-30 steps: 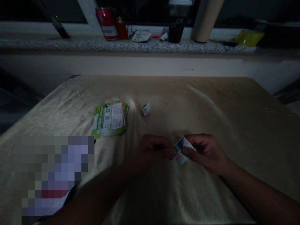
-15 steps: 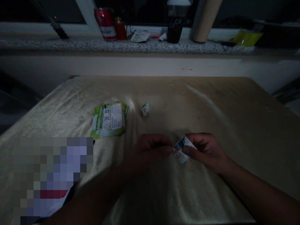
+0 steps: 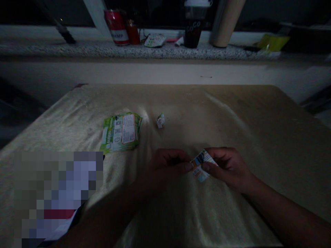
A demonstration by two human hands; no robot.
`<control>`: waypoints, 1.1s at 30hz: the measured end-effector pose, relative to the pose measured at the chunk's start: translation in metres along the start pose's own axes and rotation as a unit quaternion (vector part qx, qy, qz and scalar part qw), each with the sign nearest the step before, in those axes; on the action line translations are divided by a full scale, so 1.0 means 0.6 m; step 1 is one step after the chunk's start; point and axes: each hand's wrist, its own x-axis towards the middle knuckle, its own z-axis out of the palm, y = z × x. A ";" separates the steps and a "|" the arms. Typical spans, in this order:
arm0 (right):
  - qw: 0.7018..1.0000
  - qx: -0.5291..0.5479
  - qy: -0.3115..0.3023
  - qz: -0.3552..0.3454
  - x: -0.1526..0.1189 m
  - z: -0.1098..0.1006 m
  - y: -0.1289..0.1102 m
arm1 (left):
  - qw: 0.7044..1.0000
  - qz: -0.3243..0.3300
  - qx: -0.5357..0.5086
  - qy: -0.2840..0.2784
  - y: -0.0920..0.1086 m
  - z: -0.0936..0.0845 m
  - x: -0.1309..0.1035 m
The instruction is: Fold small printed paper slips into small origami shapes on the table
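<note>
A small folded piece of printed paper (image 3: pixel 201 174), with white, blue and orange print, is held up between both hands just above the cloth. My right hand (image 3: pixel 229 167) pinches its right side, thumb on top and fingers behind. At its left corner, my left hand (image 3: pixel 169 163) has thumb and forefinger closed on the edge. Beyond the hands stands a small folded paper piece (image 3: pixel 160 121), white and green. To the left lies a stack of green and white printed leaflets (image 3: pixel 120 132).
A shiny beige cloth (image 3: pixel 248 120) covers the table. A pixelated patch (image 3: pixel 62 193) hides something at the lower left. On the stone windowsill behind are a red can (image 3: pixel 117 27), a red bottle (image 3: pixel 133 33), a dark cup (image 3: pixel 193 27), a beige cylinder (image 3: pixel 227 24) and a yellow packet (image 3: pixel 272 42).
The thumb of my left hand has shifted slightly right onto the corner of the folded paper, whose lower tip tilts a little. Everything else stays in place.
</note>
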 end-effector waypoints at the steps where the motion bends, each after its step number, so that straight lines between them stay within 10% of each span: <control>1: 1.000 -0.008 0.002 0.002 0.000 0.000 0.000 | 1.000 -0.001 0.011 0.004 -0.001 0.000 0.000; 10: 0.987 -0.146 0.034 -0.060 0.005 0.014 -0.008 | 0.964 0.057 0.246 0.079 -0.004 0.010 -0.006; 33: 0.983 -0.174 0.043 -0.028 0.007 0.015 0.003 | 0.958 0.110 0.261 0.052 0.001 0.014 -0.001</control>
